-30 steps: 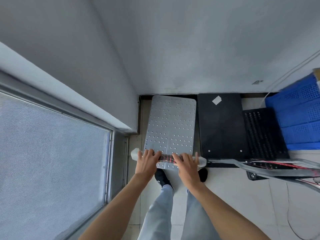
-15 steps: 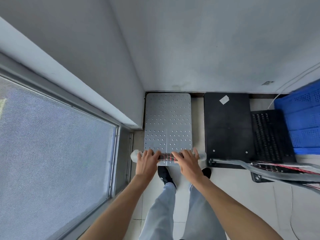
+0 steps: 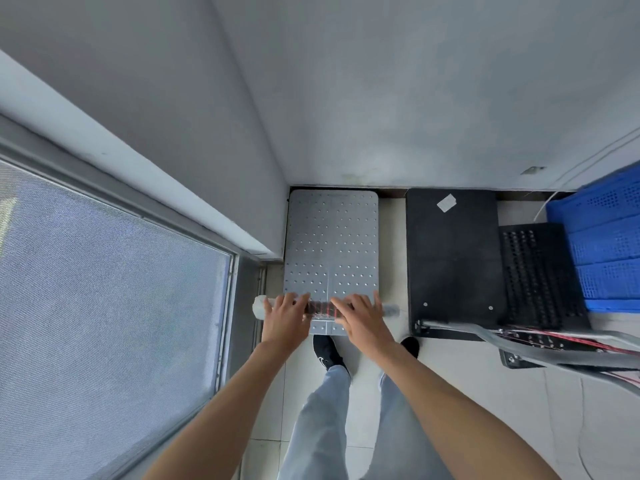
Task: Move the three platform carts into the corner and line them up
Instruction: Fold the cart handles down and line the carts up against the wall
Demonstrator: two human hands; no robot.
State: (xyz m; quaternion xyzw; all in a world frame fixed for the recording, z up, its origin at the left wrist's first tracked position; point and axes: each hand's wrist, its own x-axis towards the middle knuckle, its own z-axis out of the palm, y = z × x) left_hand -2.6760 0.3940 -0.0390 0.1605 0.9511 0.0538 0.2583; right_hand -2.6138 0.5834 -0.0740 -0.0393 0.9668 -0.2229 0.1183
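Note:
A silver studded platform cart (image 3: 330,244) stands in the corner, its far edge against the back wall and its left side along the side wall. My left hand (image 3: 284,318) and my right hand (image 3: 362,318) both grip its wrapped push handle (image 3: 320,307) at the near end. To its right, across a strip of floor, a black cart (image 3: 453,258) stands against the back wall. A third, perforated black cart (image 3: 538,275) sits right of that, set back from the wall. Their handles (image 3: 491,336) run off to the right.
A blue plastic crate (image 3: 606,237) stands at the far right against the third cart. A large window (image 3: 104,289) fills the left side. My shoes (image 3: 327,351) are on the white tiled floor just behind the silver cart. White cables run along the right wall.
The silver cart has straightened and rolled forward and left into the corner, opening a gap from the black cart. Both hands stayed on the handle.

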